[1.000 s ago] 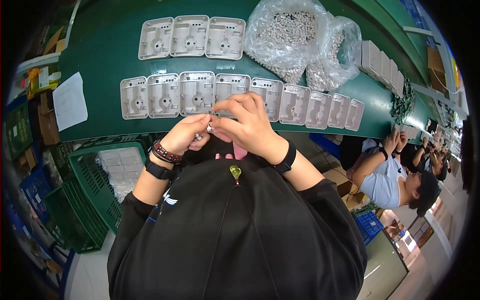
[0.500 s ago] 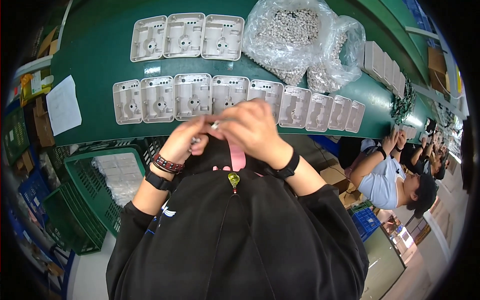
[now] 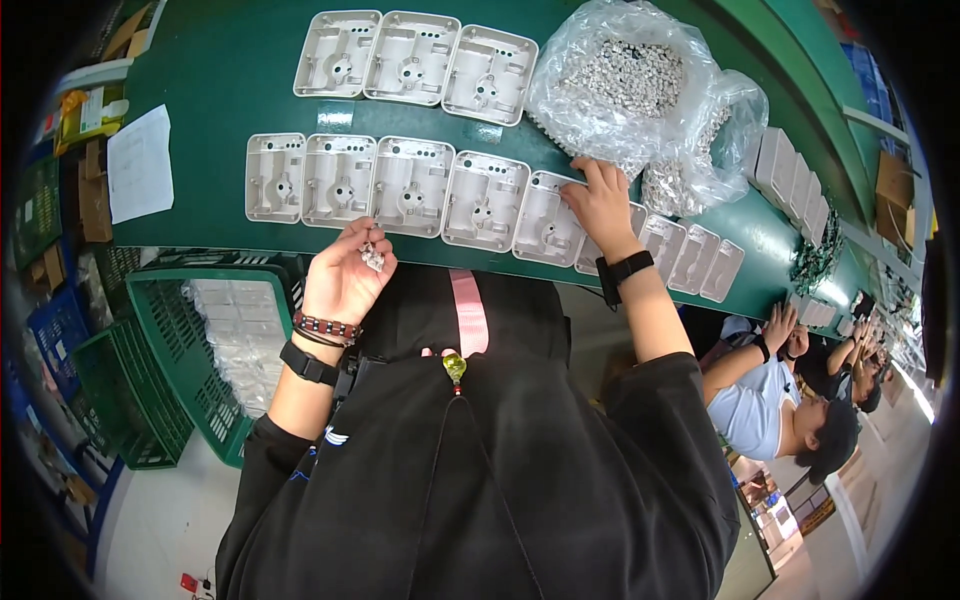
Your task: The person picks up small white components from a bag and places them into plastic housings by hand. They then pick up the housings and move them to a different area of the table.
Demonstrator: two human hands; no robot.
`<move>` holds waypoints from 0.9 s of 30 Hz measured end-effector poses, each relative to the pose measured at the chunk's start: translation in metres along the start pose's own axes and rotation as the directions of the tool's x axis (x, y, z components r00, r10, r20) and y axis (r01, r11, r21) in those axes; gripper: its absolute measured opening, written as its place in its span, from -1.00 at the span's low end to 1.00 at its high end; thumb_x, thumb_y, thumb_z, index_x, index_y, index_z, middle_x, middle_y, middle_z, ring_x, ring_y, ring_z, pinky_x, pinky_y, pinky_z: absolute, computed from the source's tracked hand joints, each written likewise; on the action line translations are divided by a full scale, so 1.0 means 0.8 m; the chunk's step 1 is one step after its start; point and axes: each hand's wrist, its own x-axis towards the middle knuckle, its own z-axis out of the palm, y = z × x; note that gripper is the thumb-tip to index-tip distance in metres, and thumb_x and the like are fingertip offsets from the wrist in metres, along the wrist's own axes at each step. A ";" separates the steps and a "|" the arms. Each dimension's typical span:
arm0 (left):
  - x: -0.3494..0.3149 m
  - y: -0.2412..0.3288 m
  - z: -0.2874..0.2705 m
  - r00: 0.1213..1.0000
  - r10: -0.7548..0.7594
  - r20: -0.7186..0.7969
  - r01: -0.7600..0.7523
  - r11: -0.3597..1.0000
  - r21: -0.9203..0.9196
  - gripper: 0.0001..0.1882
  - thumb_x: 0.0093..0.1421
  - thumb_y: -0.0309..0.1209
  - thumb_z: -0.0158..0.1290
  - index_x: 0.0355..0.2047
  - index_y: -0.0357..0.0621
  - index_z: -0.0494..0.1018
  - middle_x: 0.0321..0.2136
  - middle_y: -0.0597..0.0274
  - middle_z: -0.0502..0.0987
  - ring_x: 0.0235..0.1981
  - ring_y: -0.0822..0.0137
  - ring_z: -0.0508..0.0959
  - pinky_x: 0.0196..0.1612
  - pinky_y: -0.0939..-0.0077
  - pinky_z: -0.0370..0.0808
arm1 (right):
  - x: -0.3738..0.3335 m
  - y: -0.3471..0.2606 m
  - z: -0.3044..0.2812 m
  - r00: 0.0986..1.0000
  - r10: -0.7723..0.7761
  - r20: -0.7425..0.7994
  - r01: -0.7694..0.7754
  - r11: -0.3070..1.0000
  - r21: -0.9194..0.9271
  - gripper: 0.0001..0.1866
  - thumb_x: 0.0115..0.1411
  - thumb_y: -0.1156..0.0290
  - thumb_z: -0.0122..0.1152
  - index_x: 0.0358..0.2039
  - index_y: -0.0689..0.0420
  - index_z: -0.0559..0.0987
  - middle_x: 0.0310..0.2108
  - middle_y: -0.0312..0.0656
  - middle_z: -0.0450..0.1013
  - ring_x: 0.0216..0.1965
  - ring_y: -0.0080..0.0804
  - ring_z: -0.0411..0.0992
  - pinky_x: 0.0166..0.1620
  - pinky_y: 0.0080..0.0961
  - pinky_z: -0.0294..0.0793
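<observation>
Near the table's front edge, my left hand (image 3: 345, 275) is turned palm up, its fingers curled around a few small whitish parts (image 3: 372, 258); their exact kind is too small to make out. My right hand (image 3: 605, 210) reaches over the front row, fingertips at the upper rim of a light grey plastic housing (image 3: 549, 225). Its fingers are apart and I see nothing between them. Several such open housings stand side by side in this row, with round holes along their far walls. The hand partly covers the housing just to the right.
Three more grey housings (image 3: 412, 60) form a back row. Clear plastic bags (image 3: 640, 80) of small whitish parts lie behind my right hand. A paper sheet (image 3: 140, 165) lies at the left. Below it stands a green crate (image 3: 160, 300) with wrapped items. A co-worker (image 3: 755, 405) sits at the right.
My hands were together in front of me and have parted. The right went right and forward to the housings; the left turned palm up with parts showing. The whole view has shifted slightly.
</observation>
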 end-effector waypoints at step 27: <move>-0.001 -0.001 0.007 0.952 0.046 0.301 -0.227 0.768 0.600 -0.72 0.12 -0.24 0.01 -0.33 -0.22 0.33 -0.58 0.44 0.30 -0.67 0.64 0.17 -0.66 0.76 0.10 | 0.099 -0.223 -0.082 0.972 0.222 -0.080 -0.135 0.801 0.584 -0.86 -0.10 0.46 0.19 -0.44 0.07 0.51 -0.25 -0.22 0.31 -0.21 -0.19 0.23 -0.17 -0.36 0.24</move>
